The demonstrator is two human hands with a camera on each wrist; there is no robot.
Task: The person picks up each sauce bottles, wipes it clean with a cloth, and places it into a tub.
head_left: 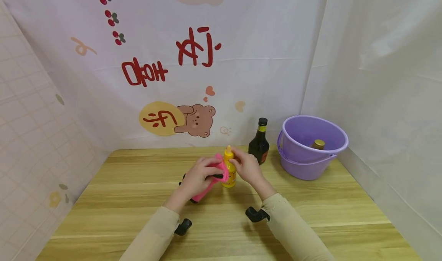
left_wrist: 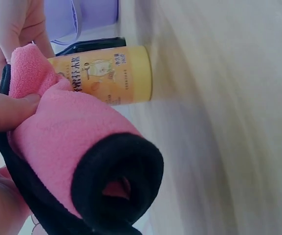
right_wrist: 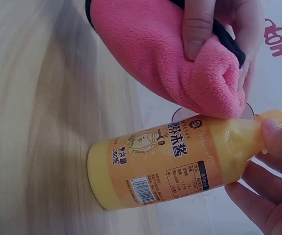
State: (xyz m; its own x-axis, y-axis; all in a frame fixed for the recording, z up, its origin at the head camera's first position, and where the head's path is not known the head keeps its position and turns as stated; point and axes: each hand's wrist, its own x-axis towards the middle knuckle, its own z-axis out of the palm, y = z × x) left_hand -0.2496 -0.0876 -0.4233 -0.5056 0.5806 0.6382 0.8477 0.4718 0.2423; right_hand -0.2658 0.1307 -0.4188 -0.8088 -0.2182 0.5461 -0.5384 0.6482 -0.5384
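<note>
1. While the yellow bottle [head_left: 229,179] stands upright on the table [head_left: 124,199], my right hand [head_left: 248,167] grips it at the neck — thumb on one side, fingers curled round the other.
2. To the left of the yellow bottle, my left hand [head_left: 199,177] pinches a pink cloth [right_wrist: 145,54] with black edging, thumb pressed down on the plush side; the cloth's bunched end meets the upper part of the yellow bottle, and its other end hangs away from it, rolled into a loose tube.
3. Behind the yellow bottle and to its right is a dark bottle [head_left: 258,145] with a black cap; the glass is too dark for me to tell what it holds.
4. Farther right of the yellow bottle sits a purple bucket [head_left: 304,171], and inside it I see a gold lid [head_left: 318,142] — the bucket's near wall hides whatever is under that.
5. My fingers cover part of the yellow bottle's neck, its smallest print is hard to read, and my right hand blocks a bit of the dark bottle's lower side.
</note>
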